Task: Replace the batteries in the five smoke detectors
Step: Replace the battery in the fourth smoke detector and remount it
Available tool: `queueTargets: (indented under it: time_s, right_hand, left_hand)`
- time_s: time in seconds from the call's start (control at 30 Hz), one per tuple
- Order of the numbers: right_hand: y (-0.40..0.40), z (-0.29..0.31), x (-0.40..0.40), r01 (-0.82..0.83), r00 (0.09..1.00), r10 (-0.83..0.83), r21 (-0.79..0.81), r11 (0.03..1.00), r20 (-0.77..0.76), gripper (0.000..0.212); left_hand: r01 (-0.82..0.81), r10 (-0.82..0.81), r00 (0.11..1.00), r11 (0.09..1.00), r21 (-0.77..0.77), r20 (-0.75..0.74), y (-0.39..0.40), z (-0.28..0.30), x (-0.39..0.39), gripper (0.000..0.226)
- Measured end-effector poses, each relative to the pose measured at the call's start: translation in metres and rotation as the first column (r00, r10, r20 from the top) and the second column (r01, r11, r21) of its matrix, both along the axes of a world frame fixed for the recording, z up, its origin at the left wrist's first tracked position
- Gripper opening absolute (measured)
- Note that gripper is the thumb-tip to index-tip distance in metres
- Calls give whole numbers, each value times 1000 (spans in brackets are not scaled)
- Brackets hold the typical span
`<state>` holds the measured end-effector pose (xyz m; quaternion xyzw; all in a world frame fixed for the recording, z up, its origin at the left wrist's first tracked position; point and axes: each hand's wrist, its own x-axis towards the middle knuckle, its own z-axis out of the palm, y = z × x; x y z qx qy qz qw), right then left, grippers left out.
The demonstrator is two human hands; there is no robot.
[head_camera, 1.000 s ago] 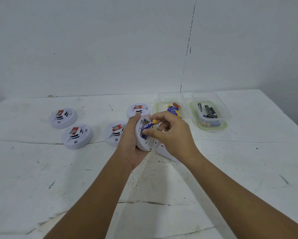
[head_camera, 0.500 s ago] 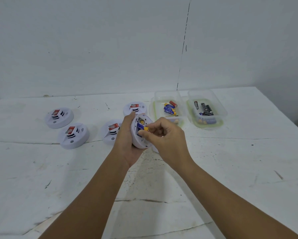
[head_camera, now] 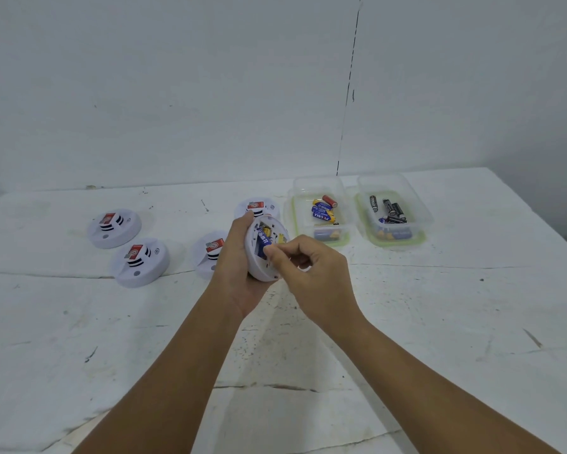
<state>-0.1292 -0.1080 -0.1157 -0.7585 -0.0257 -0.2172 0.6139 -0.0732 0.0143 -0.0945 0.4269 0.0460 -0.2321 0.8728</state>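
The left hand (head_camera: pixel 239 273) is curled around a white smoke detector (head_camera: pixel 264 250), holding it up on its side over the middle of the table (head_camera: pixel 439 339). The right hand (head_camera: pixel 311 273) presses a blue battery (head_camera: pixel 262 245) into its open back with curled fingers. Just behind sit two more detectors (head_camera: pixel 210 253), and two others (head_camera: pixel 141 262) lie toward the left edge. Near the far edge stand two clear boxes (head_camera: pixel 321 211) with loose batteries (head_camera: pixel 388 209).
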Motion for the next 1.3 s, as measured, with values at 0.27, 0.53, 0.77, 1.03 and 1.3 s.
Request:
queueTargets:
  time_s: [0.27,0.53,0.77,1.03,1.3]
  right_hand:
    - [0,3,1,-45,998,44,-26,999,-43,14]
    - [-3,6,3,-45,999,47,-93,995,19,33]
    - [-13,8,3,-114,993,119,-155,981,23,42]
    - [-11,1,3,-57,994,72,-180,982,78,42]
    - [-12,3,0,-20,991,50,-231,973,124,42]
  left_hand:
    - [-19,20,1000,999,43,-7,-6,2,1,41]
    - [-26,29,999,997,71,-37,-7,5,-2,44]
    - [-10,11,999,999,42,-36,-5,7,-2,48]
    - [-19,20,998,1000,12,-52,-6,10,-4,39]
    - [-2,3,999,1000,22,-35,-7,9,-3,47]
